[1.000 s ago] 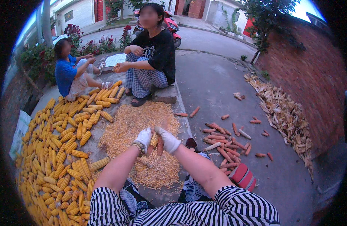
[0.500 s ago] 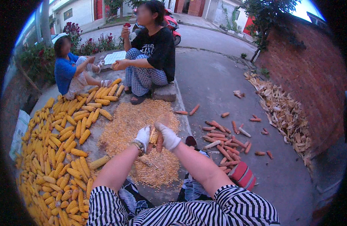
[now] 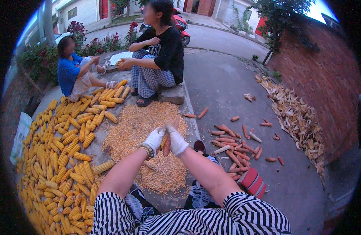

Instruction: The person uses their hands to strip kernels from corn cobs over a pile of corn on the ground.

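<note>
My left hand (image 3: 154, 141), in a white glove, is closed on a yellow corn cob (image 3: 163, 144). My right hand (image 3: 176, 142), also gloved, grips a reddish stripped cob (image 3: 167, 149) against it; the fingertips of both hands meet around the pair and partly hide them. Beneath my hands a heap of loose kernels (image 3: 129, 125) spreads over the concrete. Whole yellow cobs (image 3: 63, 164) lie piled to my left. Stripped reddish cobs (image 3: 233, 147) are scattered to my right.
A person in black (image 3: 165, 58) sits on a block (image 3: 170, 96); another in blue (image 3: 68, 76) sits back left. A red cushion-like object (image 3: 251, 182) is by my right arm. Dry husks (image 3: 294, 121) line a brick wall (image 3: 317, 78). A red scooter (image 3: 180, 27) stands behind.
My left hand has moved up and inward, covering more of the yellow cob. The person in black raised a hand toward their face, then brought it down to their chest.
</note>
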A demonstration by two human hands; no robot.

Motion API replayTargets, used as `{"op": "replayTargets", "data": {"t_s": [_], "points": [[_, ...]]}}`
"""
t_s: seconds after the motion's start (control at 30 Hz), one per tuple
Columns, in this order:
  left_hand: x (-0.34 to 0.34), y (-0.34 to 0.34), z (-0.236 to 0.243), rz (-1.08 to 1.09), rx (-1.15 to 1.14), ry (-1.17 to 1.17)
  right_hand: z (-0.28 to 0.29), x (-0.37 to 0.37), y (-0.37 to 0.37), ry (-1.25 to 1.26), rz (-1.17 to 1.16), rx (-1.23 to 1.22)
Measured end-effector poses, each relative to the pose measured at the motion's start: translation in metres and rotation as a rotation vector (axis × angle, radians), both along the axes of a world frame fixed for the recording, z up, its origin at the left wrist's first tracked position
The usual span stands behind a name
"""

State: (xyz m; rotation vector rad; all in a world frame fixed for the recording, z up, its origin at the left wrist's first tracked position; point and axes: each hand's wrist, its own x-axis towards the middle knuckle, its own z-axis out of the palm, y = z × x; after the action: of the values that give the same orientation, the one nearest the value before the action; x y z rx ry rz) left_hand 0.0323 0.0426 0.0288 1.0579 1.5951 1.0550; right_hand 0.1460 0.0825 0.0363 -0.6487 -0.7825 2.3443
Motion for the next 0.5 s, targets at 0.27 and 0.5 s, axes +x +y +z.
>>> {"op": "replayTargets", "data": {"t_s": [0.27,0.5], "points": [[-0.023,0.028,-0.044,0.001,0.144,0.847,-0.014,-0.009,-0.01,-0.349,-0.489,0.144],[-0.009,0.012,-0.015,0.091,-0.073,-0.084,0.003,-0.011,-0.01,-0.265,-0.415,0.147]]}}
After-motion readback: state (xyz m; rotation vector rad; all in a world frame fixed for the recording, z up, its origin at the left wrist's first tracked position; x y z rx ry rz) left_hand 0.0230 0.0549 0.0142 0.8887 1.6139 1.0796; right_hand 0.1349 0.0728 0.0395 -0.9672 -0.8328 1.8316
